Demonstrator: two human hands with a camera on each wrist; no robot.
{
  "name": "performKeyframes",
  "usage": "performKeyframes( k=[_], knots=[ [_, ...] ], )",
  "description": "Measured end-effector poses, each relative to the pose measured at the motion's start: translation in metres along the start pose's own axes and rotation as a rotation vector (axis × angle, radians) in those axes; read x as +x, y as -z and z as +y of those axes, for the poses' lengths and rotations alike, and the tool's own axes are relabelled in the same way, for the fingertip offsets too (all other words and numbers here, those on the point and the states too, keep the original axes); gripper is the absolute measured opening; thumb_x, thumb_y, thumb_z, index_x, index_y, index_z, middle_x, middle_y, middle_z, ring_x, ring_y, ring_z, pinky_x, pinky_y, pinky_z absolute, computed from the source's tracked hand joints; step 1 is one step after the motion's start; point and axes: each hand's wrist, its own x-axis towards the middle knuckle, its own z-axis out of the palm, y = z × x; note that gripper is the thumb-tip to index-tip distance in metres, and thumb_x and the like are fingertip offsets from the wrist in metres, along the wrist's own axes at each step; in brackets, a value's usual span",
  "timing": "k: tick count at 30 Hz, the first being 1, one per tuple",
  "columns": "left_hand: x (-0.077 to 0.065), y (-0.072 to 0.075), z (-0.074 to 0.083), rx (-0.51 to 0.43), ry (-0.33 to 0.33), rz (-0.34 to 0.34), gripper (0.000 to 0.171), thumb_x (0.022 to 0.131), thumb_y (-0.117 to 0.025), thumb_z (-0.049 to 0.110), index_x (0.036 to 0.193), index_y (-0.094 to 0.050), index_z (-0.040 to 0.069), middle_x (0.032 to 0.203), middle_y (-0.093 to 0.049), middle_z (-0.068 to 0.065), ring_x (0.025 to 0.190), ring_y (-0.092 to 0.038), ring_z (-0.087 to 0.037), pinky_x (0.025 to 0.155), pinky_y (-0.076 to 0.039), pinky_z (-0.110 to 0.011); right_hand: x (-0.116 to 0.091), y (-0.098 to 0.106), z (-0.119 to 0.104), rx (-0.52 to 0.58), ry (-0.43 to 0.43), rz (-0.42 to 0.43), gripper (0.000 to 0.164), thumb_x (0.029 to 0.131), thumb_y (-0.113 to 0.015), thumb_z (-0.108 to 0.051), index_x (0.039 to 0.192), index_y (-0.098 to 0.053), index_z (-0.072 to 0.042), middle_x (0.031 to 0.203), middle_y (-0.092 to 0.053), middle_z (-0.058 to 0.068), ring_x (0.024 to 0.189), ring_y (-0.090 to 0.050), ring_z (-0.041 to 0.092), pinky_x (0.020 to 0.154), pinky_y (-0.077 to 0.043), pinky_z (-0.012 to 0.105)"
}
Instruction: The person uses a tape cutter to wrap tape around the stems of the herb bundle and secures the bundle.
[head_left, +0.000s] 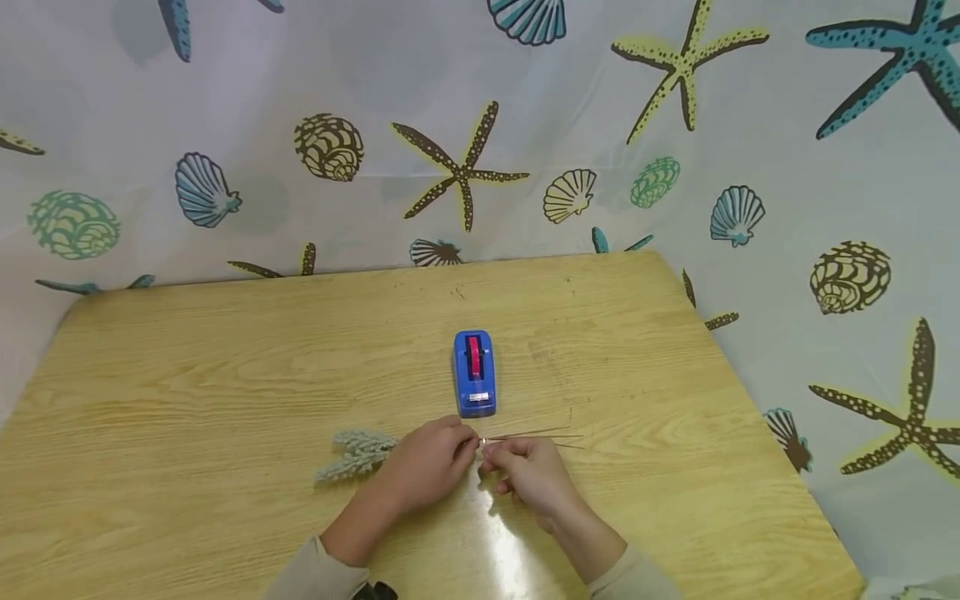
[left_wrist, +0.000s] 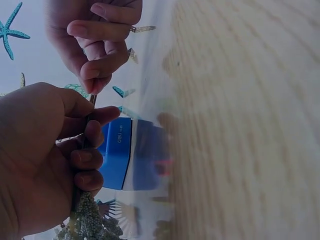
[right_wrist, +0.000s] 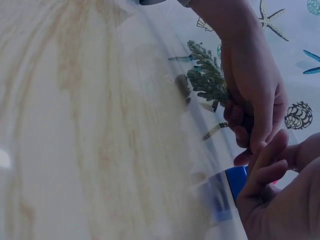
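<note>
Grey-green, bushy sprigs (head_left: 358, 455) lie to the left of my left hand (head_left: 431, 462), which grips them by their thin stems (head_left: 536, 433). In the left wrist view the left fingers curl round the stems, with the bushy heads (left_wrist: 90, 220) below the palm. My right hand (head_left: 534, 475) meets the left fingertips and pinches at the stems with thumb and index finger. A small shiny spot, perhaps clear tape, shows on the stems between the hands. The bare stem ends point right, past the right fingers. What lies inside each grip is mostly hidden.
A blue tape dispenser (head_left: 474, 375) with a red core stands just beyond the hands on the wooden table (head_left: 225, 375). Behind and to the right hangs a white cloth (head_left: 420, 67) printed with shells and starfish. A dark object (head_left: 375, 591) is at the left cuff.
</note>
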Motion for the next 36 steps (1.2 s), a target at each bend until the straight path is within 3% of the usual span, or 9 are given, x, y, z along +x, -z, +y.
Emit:
performKeyframes(
  k=[6, 12, 15, 18, 22, 25, 29, 32, 36],
  knots=[
    [0.001, -0.002, 0.000, 0.002, 0.000, 0.006, 0.023, 0.101, -0.058, 0.028, 0.098, -0.075, 0.012, 0.085, -0.065, 0.005, 0.074, -0.058, -0.008, 0.070, -0.052, -0.029, 0.003, 0.000, 0.004, 0.011, -0.011, 0.001, 0.027, 0.095, -0.065, -0.021, 0.108, -0.072, 0.002, 0.086, -0.074, 0.003, 0.053, -0.055, 0.007, 0.045, -0.037, 0.016],
    [0.004, -0.004, 0.001, 0.020, 0.013, 0.036, 0.020, 0.100, -0.061, 0.027, 0.091, -0.074, 0.014, 0.082, -0.065, 0.006, 0.072, -0.059, -0.009, 0.069, -0.052, -0.029, 0.004, 0.000, 0.007, 0.052, 0.050, -0.009, 0.034, 0.095, -0.067, -0.018, 0.116, -0.068, 0.007, 0.095, -0.076, 0.016, 0.060, -0.059, 0.007, 0.050, -0.047, 0.017],
    [0.006, -0.004, 0.002, 0.025, 0.021, 0.038, 0.021, 0.100, -0.061, 0.027, 0.089, -0.073, 0.014, 0.080, -0.064, 0.005, 0.071, -0.059, -0.010, 0.067, -0.051, -0.030, -0.001, 0.004, 0.003, 0.005, 0.085, -0.033, 0.035, 0.095, -0.066, -0.015, 0.118, -0.065, 0.011, 0.092, -0.076, 0.019, 0.058, -0.060, 0.007, 0.050, -0.048, 0.017],
    [0.006, -0.005, 0.002, 0.035, 0.017, 0.030, 0.021, 0.099, -0.062, 0.027, 0.088, -0.073, 0.014, 0.079, -0.064, 0.005, 0.070, -0.058, -0.010, 0.066, -0.050, -0.030, -0.006, 0.008, -0.001, -0.213, 0.231, -0.001, 0.028, 0.094, -0.067, -0.015, 0.109, -0.070, 0.008, 0.081, -0.076, 0.014, 0.049, -0.055, 0.004, 0.046, -0.045, 0.016],
    [0.006, -0.004, 0.002, 0.044, 0.008, 0.027, 0.021, 0.100, -0.061, 0.028, 0.088, -0.073, 0.015, 0.078, -0.063, 0.007, 0.067, -0.055, -0.007, 0.063, -0.048, -0.027, -0.003, 0.012, -0.010, -0.840, 0.602, 0.201, 0.024, 0.089, -0.075, -0.028, 0.102, -0.076, -0.008, 0.092, -0.071, 0.001, 0.054, -0.058, 0.008, 0.048, -0.046, 0.019],
    [0.004, -0.003, 0.000, 0.045, -0.003, 0.027, 0.022, 0.100, -0.061, 0.029, 0.088, -0.073, 0.015, 0.076, -0.062, 0.008, 0.066, -0.053, -0.006, 0.062, -0.046, -0.026, 0.004, 0.012, -0.016, -1.180, 0.756, 0.280, 0.028, 0.085, -0.079, -0.038, 0.100, -0.079, -0.015, 0.098, -0.068, 0.000, 0.070, -0.064, 0.015, 0.060, -0.050, 0.026],
    [0.001, -0.002, -0.001, 0.034, -0.025, 0.038, 0.021, 0.100, -0.061, 0.027, 0.090, -0.075, 0.015, 0.077, -0.062, 0.008, 0.068, -0.055, -0.006, 0.063, -0.048, -0.025, 0.011, 0.012, -0.017, -1.304, 0.801, 0.217, 0.022, 0.084, -0.078, -0.042, 0.089, -0.081, -0.021, 0.088, -0.073, -0.006, 0.075, -0.065, 0.016, 0.064, -0.048, 0.030],
    [-0.001, 0.000, -0.001, -0.005, -0.034, 0.051, 0.020, 0.099, -0.061, 0.025, 0.093, -0.077, 0.014, 0.079, -0.065, 0.007, 0.071, -0.058, -0.006, 0.067, -0.051, -0.025, 0.015, 0.010, -0.015, -1.321, 0.864, 0.263, 0.016, 0.083, -0.079, -0.040, 0.081, -0.081, -0.024, 0.079, -0.072, -0.009, 0.069, -0.063, 0.014, 0.059, -0.044, 0.027],
    [-0.001, 0.003, -0.001, -0.133, 0.019, 0.043, 0.020, 0.099, -0.062, 0.023, 0.099, -0.078, 0.012, 0.081, -0.068, 0.006, 0.069, -0.056, -0.005, 0.064, -0.048, -0.024, 0.021, 0.008, -0.013, -1.313, 0.941, 0.343, 0.011, 0.078, -0.082, -0.036, 0.075, -0.081, -0.025, 0.072, -0.071, -0.009, 0.062, -0.060, 0.011, 0.055, -0.040, 0.024]
  ],
)
